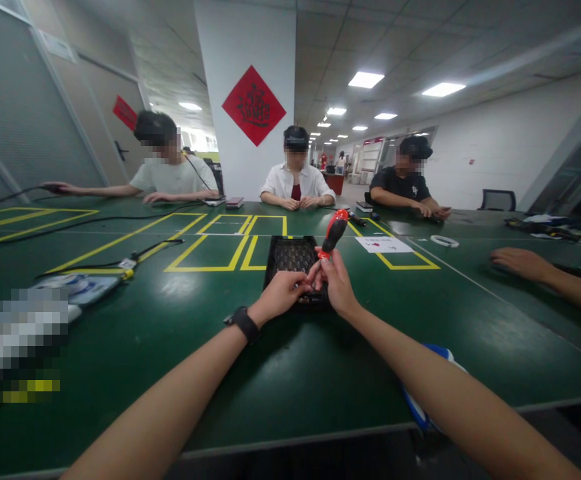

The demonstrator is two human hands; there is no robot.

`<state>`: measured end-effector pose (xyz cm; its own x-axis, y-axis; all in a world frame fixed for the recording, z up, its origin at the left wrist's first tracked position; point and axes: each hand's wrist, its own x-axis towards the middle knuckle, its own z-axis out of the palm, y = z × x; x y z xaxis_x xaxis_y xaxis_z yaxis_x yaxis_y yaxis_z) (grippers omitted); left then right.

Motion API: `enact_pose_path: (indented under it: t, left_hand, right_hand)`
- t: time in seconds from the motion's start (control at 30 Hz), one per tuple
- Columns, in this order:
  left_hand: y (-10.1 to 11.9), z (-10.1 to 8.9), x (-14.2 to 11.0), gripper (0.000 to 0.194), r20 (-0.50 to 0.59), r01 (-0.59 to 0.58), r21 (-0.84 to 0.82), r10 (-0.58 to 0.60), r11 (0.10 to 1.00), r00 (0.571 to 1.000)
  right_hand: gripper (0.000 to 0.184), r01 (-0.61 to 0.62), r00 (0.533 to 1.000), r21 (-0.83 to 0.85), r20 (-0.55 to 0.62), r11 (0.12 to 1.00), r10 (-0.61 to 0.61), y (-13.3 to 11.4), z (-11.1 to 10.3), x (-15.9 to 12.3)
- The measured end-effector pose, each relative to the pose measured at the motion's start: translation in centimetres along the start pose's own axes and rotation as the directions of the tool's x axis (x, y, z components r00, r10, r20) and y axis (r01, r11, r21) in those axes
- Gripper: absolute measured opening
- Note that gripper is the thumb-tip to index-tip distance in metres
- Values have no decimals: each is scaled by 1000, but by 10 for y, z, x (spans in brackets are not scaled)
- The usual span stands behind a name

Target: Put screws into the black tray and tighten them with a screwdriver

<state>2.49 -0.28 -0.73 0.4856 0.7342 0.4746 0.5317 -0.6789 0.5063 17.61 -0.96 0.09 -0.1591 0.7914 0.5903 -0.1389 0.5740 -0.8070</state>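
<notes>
Holding a red-and-black screwdriver (336,232), the right hand (339,285) is closed around the tool's lower part; the left hand (284,291) is narrowed to a pinch right beside it, and whether that pinch grips anything I cannot tell. On the white pillar (247,33), a red diamond poster (253,105) carries black Chinese calligraphy, written as 1 merged figure. A white sheet (385,245) to the right of the screwdriver bears print and a pinkish-red mark, too small to read, as is the pale lettering on a dark T-shirt (395,179) across the green counter (210,400). The screwdriver is above the near right part of a black tray (271,263), handle up and leaning right, its long axis slanting down and left toward the left hand; its tip is hidden. The tray's long axis runs away from the wearer. Counted: 1 screwdriver, 1 tray, 1 white sheet, 1 white ring (444,241), 1 dark wristband (244,325) on the left wrist, 3 people (277,183) along the far side, and 1 co-worker's hand (520,262) near the right edge
</notes>
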Motion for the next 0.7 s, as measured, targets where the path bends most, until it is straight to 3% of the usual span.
enact_pose_path:
  t: [0.2, 0.43, 0.57, 0.7]
  left_hand:
    - [-1, 4, 0, 23, -98, 52, 4, -51, 999, 994]
    - [3, -1, 0, 19, -13, 6, -79, -7, 997, 1000]
    - [4, 0, -1, 19, -77, 29, -131, -40, 991, 996]
    - [-1, 3, 0, 21, -84, 49, -37, -52, 998, 995]
  right_hand:
    - [30, 12, 1000, -15, -12, 1000, -13, 0, 1, 0]
    - [34, -9, 1000, -10, -5, 1000, 9, 0, 0, 0]
    - [34, -3, 1000, -19, -30, 1000, 2, -1, 1, 0]
    - [34, 0, 1000, -16, -30, 1000, -1, -3, 1, 0]
